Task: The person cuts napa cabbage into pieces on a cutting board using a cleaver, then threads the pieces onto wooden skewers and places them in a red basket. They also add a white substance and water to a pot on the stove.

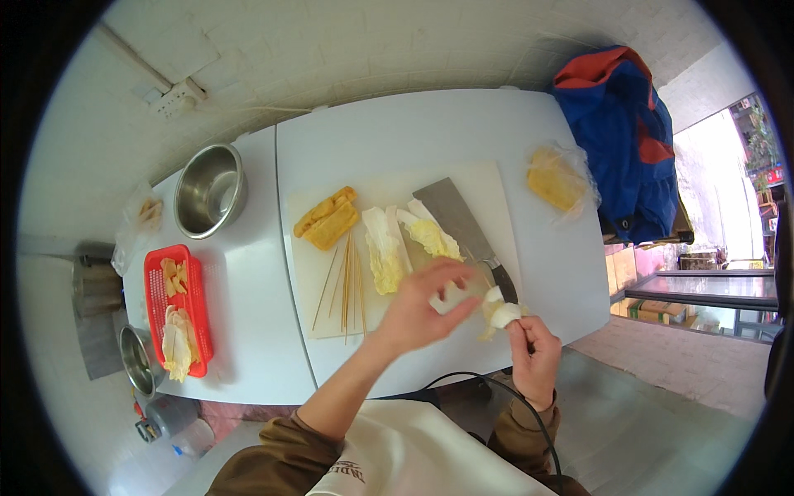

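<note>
My right hand pinches a folded piece of napa cabbage leaf at the table's front edge. A thin stick, blurred, seems to jut from the leaf towards the upper left. My left hand hovers left of it with fingers and thumb apart, nothing visible between them. On the white cutting board lie two cabbage leaves, one upright in view and one slanting beside the cleaver. The cleaver's dark handle points towards me. Several bamboo skewers fan out below yellow fried tofu pieces.
Left stand a steel bowl, a red plastic basket holding skewered leaves, and a smaller steel bowl. A plastic bag of yellow tofu lies right, near a blue and red cloth. A black cable crosses my right forearm.
</note>
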A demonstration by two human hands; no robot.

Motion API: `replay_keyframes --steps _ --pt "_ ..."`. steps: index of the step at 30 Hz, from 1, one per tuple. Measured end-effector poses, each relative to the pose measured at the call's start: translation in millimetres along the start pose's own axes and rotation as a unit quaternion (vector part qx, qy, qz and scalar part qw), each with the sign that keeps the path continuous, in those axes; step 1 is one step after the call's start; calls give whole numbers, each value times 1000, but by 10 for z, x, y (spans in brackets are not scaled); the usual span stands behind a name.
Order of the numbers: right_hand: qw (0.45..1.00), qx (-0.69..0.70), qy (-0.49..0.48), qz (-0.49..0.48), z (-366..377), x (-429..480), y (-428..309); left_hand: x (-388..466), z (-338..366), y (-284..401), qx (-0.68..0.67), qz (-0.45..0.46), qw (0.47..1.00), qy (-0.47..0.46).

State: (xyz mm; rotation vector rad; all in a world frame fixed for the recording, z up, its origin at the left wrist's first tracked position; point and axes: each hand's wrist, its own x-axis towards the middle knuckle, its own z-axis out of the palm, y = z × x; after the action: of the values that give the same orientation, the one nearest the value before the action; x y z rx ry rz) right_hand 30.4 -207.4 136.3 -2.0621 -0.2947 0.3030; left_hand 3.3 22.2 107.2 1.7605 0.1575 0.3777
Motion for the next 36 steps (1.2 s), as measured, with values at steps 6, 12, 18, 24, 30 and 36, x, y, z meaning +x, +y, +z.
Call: replay_keyframes --steps 6,12,18,24,30,36 --pt "999 9 30 -6 -98 -40 114 492 -341 -813 414 -3 905 94" --pt "999 21 35 -4 -89 17 76 663 -420 -977 436 -51 897 48" --pt "1000 10 8 -18 -106 60 -8 535 -691 -450 133 -110 983 59" --pt "997 8 -50 -58 38 105 -258 309 -669 118 99 -118 980 128" --pt "992 1 -98 -79 149 85 -334 -2 -652 239 119 -65 980 146" --pt "985 -8 -140 -102 235 -23 -406 -401 -680 263 178 -2 968 176"
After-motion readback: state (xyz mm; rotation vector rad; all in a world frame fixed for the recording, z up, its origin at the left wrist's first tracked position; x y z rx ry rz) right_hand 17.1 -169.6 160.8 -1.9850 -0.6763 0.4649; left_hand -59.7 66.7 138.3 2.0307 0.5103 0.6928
